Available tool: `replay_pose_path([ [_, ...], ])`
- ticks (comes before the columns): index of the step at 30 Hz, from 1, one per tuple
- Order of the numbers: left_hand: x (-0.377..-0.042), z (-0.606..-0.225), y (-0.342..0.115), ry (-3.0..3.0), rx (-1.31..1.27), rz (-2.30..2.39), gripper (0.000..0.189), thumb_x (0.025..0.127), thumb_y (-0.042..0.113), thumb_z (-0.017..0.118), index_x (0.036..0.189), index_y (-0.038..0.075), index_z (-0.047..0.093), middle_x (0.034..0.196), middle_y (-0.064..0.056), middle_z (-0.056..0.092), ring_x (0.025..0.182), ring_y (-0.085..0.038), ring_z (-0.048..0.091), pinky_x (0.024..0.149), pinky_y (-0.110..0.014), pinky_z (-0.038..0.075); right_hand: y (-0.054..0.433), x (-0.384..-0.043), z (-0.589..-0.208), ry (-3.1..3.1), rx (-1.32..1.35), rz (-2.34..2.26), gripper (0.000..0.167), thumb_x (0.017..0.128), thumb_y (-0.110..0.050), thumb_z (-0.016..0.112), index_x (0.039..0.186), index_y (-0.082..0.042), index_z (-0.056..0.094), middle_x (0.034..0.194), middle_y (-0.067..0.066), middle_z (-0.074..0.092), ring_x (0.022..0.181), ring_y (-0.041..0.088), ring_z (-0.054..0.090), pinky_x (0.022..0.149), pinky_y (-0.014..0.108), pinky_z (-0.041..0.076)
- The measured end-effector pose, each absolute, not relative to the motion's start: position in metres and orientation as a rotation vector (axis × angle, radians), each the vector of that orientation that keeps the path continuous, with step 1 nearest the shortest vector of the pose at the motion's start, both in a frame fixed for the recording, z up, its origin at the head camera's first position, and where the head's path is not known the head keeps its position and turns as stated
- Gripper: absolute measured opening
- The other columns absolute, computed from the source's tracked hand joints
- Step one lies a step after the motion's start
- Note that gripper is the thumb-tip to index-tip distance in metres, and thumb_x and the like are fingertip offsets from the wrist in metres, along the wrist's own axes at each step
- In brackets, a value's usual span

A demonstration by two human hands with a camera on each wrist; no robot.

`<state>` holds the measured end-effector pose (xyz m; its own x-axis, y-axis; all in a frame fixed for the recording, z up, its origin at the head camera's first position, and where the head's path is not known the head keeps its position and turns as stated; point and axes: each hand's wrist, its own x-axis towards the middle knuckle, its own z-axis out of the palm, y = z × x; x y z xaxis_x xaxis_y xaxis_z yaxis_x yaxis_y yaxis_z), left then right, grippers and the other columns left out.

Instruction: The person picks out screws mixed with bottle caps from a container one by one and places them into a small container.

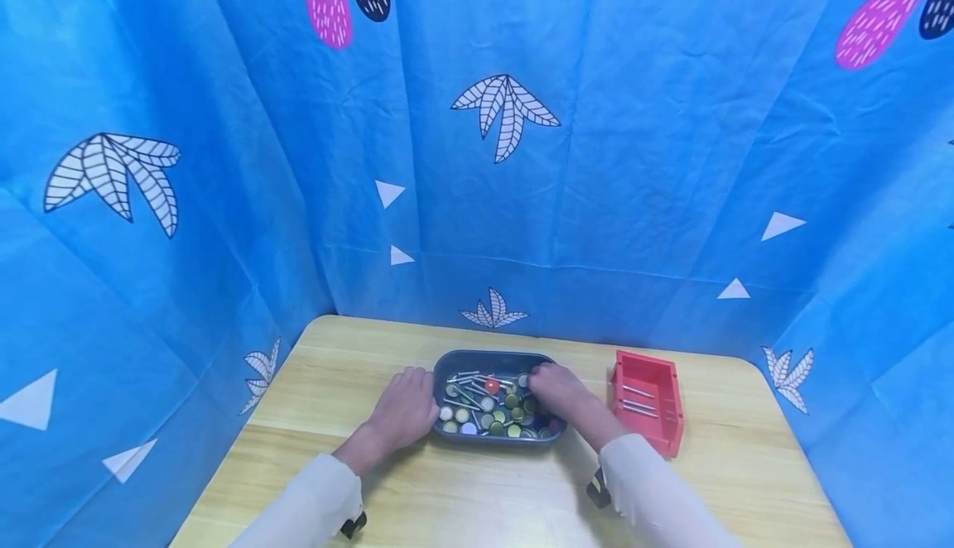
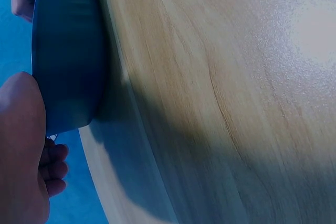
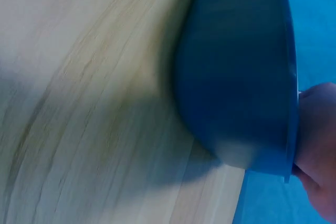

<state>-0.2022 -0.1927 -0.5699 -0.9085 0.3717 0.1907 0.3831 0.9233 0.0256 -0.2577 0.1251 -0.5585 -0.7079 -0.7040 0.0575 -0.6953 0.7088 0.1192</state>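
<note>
A dark plastic tub (image 1: 495,440) stands on the table, holding several round bottle-cap-like discs (image 1: 517,414) in gold, silver and white. Long metal nails or screws (image 1: 468,378) and a small red ball (image 1: 492,386) lie among them. My left hand (image 1: 406,410) holds the tub's left end at the rim; its curled fingers (image 2: 56,170) show past the tub's end in the left wrist view. Over the right end, my right hand (image 1: 559,391) reaches down into the tub. Its fingertips are hidden behind the wall (image 3: 241,77) in the right wrist view, so any held piece cannot be seen.
To the right of the tub, a red open bin (image 1: 673,407) holds several long metal nails or screws (image 1: 638,406). The wood-grain table (image 1: 477,498) has rounded back corners. A blue patterned curtain (image 1: 633,159) hangs behind and at both sides.
</note>
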Motion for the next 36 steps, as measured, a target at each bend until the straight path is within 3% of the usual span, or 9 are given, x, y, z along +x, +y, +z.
replay_pose_path([
  [6,-0.2022,-0.5710,-0.1922,-2.901,-0.572,-0.099,0.029,0.095,0.026,0.057,0.110,0.002,0.061,0.089,-0.003,0.051,0.084,-0.018,0.040,0.079,-0.034,0.042,0.1230,-0.2593,-0.5628,-2.782,1.147,-0.202,0.036,0.052,-0.012,0.095,0.079,-0.017,0.073,0.081,0.001,0.072,0.073,0.017,0.065,0.074,0.032,0.057],
  [14,-0.2012,-0.5706,-0.1917,-2.907,-0.565,-0.108,0.027,0.094,0.027,0.056,0.107,0.003,0.060,0.089,-0.002,0.050,0.083,-0.018,0.040,0.080,-0.035,0.042,0.1220,-0.2602,-0.5668,-2.783,1.153,-0.161,0.020,0.068,-0.006,0.087,0.078,-0.015,0.072,0.083,0.002,0.073,0.076,0.019,0.065,0.075,0.033,0.057],
  [24,-0.2007,-0.5700,-0.1910,-2.911,-0.561,-0.091,0.029,0.094,0.027,0.055,0.108,0.003,0.060,0.088,-0.002,0.049,0.083,-0.019,0.040,0.080,-0.035,0.042,0.1247,-0.2606,-0.5662,-2.817,1.184,-0.098,0.036,0.058,-0.007,0.092,0.089,-0.014,0.075,0.090,0.003,0.074,0.081,0.018,0.066,0.080,0.032,0.058],
  [30,-0.2009,-0.5691,-0.1908,-2.904,-0.570,-0.094,0.027,0.094,0.026,0.056,0.108,0.003,0.060,0.088,-0.002,0.049,0.083,-0.018,0.040,0.079,-0.034,0.041,0.1269,-0.2631,-0.5681,-2.802,1.228,-0.060,0.033,0.067,-0.008,0.090,0.096,-0.014,0.076,0.092,0.003,0.073,0.082,0.018,0.067,0.080,0.032,0.059],
  [36,-0.2022,-0.5704,-0.1916,-2.906,-0.575,-0.088,0.026,0.095,0.027,0.056,0.106,0.004,0.060,0.087,-0.001,0.047,0.083,-0.018,0.038,0.078,-0.033,0.039,0.1286,-0.2637,-0.5618,-2.726,1.255,0.008,0.013,0.084,-0.009,0.078,0.096,-0.015,0.077,0.088,0.001,0.068,0.078,0.015,0.062,0.071,0.028,0.056],
])
